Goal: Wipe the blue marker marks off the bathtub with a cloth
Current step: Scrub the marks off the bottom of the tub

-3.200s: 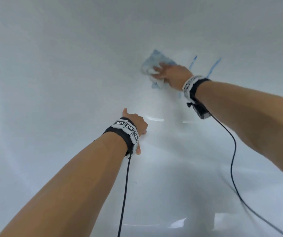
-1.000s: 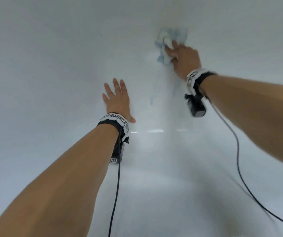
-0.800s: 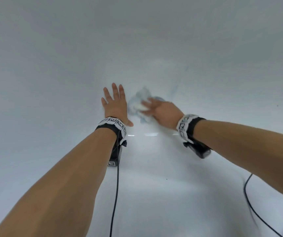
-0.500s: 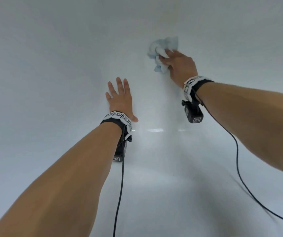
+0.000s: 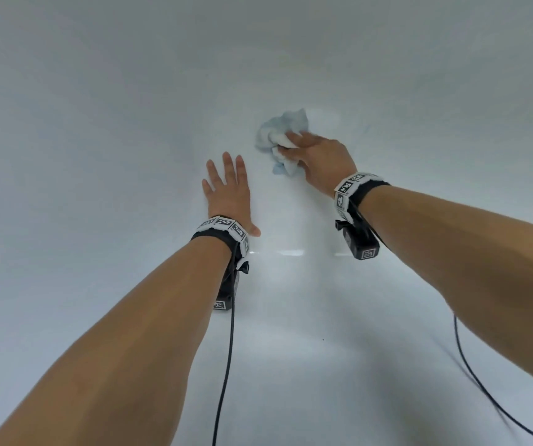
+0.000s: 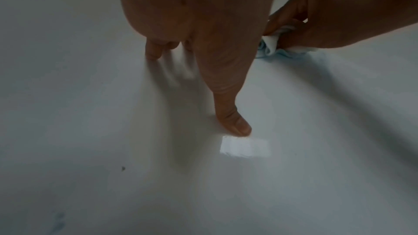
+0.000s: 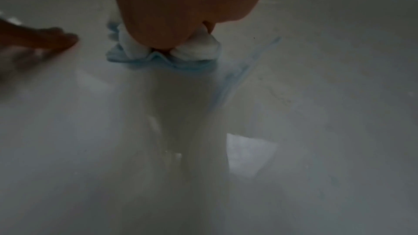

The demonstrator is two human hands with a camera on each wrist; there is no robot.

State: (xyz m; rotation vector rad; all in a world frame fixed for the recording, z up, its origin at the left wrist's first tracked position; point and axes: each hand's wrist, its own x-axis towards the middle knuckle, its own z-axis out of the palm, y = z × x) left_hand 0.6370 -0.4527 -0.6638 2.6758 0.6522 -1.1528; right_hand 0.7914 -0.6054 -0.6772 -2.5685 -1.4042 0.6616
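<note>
My right hand (image 5: 315,149) grips a crumpled white-and-light-blue cloth (image 5: 280,132) and presses it against the white bathtub wall (image 5: 97,123). In the right wrist view the cloth (image 7: 162,56) bulges out under my curled fingers, and a smeared blue marker streak (image 7: 244,71) runs beside it on the right. A faint blue trace (image 5: 366,127) shows right of the cloth in the head view. My left hand (image 5: 226,188) lies flat on the wall with straight spread fingers, just left of and below the cloth. In the left wrist view its thumb (image 6: 233,117) touches the surface.
Black cables (image 5: 225,375) hang from both wrist cameras across the tub floor; the right one (image 5: 471,375) curves off to the lower right. A bright light reflection (image 5: 287,252) lies on the curve between wall and floor. Smooth white tub surface surrounds both hands.
My right hand has swept the cloth up and down the wall; since half a second ago it has come down and slightly left. The blue marks have faded. My left hand opened flat on the wall.
</note>
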